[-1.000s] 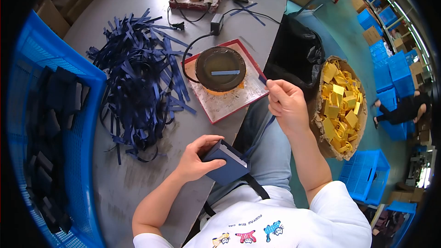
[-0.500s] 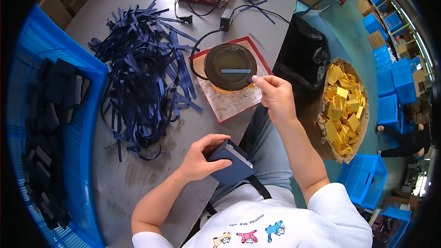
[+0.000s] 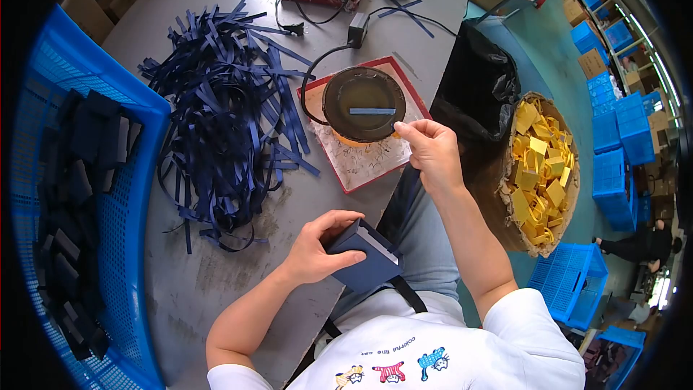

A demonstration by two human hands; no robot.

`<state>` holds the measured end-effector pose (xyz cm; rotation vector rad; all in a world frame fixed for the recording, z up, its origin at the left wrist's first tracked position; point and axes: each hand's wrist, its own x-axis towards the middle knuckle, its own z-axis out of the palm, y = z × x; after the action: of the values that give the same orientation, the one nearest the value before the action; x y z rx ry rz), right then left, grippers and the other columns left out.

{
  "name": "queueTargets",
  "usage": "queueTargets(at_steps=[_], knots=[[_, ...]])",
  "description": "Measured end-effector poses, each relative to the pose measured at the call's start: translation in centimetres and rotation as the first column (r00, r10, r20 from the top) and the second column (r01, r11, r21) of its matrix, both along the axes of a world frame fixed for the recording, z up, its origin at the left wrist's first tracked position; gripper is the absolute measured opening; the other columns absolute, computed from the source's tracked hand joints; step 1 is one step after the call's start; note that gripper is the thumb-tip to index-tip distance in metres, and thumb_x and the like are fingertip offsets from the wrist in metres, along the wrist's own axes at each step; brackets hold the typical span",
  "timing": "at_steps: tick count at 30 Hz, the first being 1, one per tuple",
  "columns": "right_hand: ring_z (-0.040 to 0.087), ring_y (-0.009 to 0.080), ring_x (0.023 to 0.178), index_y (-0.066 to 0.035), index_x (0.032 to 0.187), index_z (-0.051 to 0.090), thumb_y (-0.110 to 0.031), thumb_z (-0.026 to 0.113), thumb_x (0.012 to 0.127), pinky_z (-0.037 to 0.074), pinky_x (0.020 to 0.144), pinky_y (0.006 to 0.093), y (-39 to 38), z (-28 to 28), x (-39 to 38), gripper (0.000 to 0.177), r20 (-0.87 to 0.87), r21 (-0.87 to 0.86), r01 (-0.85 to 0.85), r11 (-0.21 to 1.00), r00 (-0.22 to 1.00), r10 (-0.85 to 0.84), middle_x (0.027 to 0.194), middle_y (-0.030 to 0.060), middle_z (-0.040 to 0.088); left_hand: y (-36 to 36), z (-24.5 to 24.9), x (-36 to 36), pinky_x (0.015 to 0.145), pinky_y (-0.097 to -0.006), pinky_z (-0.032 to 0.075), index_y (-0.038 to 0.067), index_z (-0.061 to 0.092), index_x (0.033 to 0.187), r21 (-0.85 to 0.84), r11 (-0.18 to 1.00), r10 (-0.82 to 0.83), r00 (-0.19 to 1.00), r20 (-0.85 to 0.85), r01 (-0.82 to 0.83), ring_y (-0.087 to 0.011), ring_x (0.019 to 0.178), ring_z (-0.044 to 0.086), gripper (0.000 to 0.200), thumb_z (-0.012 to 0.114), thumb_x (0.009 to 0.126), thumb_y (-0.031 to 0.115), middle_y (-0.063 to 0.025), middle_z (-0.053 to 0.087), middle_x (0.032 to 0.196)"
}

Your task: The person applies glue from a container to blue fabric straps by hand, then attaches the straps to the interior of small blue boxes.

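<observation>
Navy box, tilted, white-edged; thin blue ribbon dangling.

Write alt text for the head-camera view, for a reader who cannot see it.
A seated person's left hand holds a navy box while the right hand, pinched shut, is at the rim of a round pot on a red tray. Navy ribbons lie heaped on the table beside a blue crate.

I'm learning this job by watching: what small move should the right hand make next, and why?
Probably bring the ribbon back to the navy box: the right hand pinches its end at the brown pot's rim, while the left hand holds the box ready.
</observation>
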<state>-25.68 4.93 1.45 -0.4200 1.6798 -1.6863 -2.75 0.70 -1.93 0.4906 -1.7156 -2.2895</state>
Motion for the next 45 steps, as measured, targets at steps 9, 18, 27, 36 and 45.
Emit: queueTargets(at_steps=[9, 18, 27, 36, 45], knots=[[0.03, 0.0002, 0.041, -0.005, 0.076, 0.057, -0.01, 0.062, 0.083, 0.021, 0.037, 0.0164, 3.4, 1.5, -1.1, 0.01, 0.195, -0.036, -0.165, 0.986, 0.966, 0.169, 0.053, -0.0068, 0.041, -0.3, 0.0, 0.2, 0.082, -0.0257, 0.045, 0.002, 0.049, 0.116, 0.04, 0.999, -0.015, 1.0, -0.005, 0.015, -0.0128, 0.089, 0.058, 0.052, 0.073, 0.07, 0.009, -0.0082, 0.059, 0.097], [0.029, 0.0027, 0.049, -0.008, 0.077, 0.051, -0.022, 0.055, 0.09, 0.024, 0.039, 0.017, 6.5, 4.2, 2.2, 0.019, 0.64, -0.573, -0.264, 0.776, 0.448, 0.625, 0.06, -0.0051, 0.032, -0.2, 1.8, 0.8, 0.082, -0.0259, 0.045, 0.002, 0.051, 0.112, 0.255, 0.966, -0.034, 0.997, -0.07, 0.051, -0.0127, 0.091, 0.057, 0.052, 0.076, 0.067, 0.012, -0.0071, 0.06, 0.099], [0.028, 0.0038, 0.042, -0.006, 0.075, 0.051, -0.025, 0.062, 0.085, 0.023, 0.035, 0.0183, 7.2, 3.6, 5.1, 0.025, 0.721, -0.688, 0.302, 0.66, 0.175, 0.671, 0.057, -0.0023, 0.031, 0.6, 2.7, 1.0, 0.082, -0.0268, 0.046, 0.002, 0.051, 0.111, 0.221, 0.969, -0.093, 0.992, -0.09, 0.11, -0.0132, 0.09, 0.058, 0.052, 0.076, 0.067, 0.011, -0.0078, 0.059, 0.099], [0.031, 0.0038, 0.045, -0.005, 0.078, 0.052, -0.022, 0.058, 0.088, 0.025, 0.037, 0.018, 6.6, 3.3, 3.5, 0.02, 0.753, -0.567, 0.134, 0.812, 0.483, 0.446, 0.058, -0.0029, 0.031, 1.0, 2.3, 0.8, 0.082, -0.0259, 0.046, 0.001, 0.051, 0.113, 0.21, 0.974, -0.069, 0.994, -0.08, 0.085, -0.0125, 0.089, 0.058, 0.053, 0.076, 0.068, 0.012, -0.0083, 0.06, 0.099], [0.03, 0.0019, 0.04, -0.003, 0.071, 0.054, -0.014, 0.067, 0.081, 0.025, 0.038, 0.0196, 0.9, 1.2, 0.7, 0.019, 0.053, -0.151, 0.014, 0.988, 0.999, -0.006, 0.051, -0.0052, 0.041, 1.0, 0.1, 0.2, 0.08, -0.0253, 0.046, 0.002, 0.05, 0.108, 0.071, 0.992, 0.111, 0.993, -0.026, -0.109, -0.0117, 0.086, 0.058, 0.047, 0.075, 0.069, 0.011, -0.0068, 0.061, 0.095]])
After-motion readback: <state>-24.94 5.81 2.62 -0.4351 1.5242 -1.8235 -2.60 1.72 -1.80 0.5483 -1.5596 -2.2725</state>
